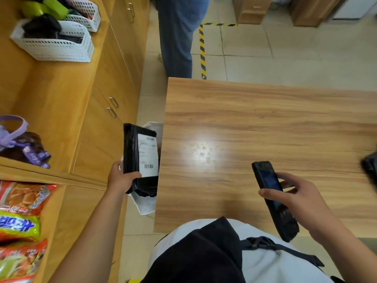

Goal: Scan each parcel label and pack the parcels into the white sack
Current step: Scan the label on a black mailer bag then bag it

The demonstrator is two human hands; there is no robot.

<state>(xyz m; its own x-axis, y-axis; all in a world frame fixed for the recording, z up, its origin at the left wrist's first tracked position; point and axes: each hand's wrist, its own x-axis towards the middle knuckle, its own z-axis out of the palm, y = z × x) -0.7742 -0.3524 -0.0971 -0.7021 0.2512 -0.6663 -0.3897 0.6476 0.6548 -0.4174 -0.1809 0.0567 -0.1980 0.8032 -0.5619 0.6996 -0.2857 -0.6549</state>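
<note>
**Parcel poised over the sack, scanner in the other hand**

The left grip [122, 178] is closed round the lower end of a black parcel [132, 152], label [148, 155] up, above the white sack [145, 205] at 9 o'clock, just off the desk [265, 119]. The right grip [299, 199] is wrapped round the handheld scanner [269, 186] at 4 o'clock. This parcel looks ready to drop in, though I cannot tell if it has been scanned. A dark item [370, 168] at 3 o'clock may be another parcel left to do.

Single head-worn wide-angle view; faces forward, steeply down; table [265, 119] close below, floor [285, 58] beyond.
</note>
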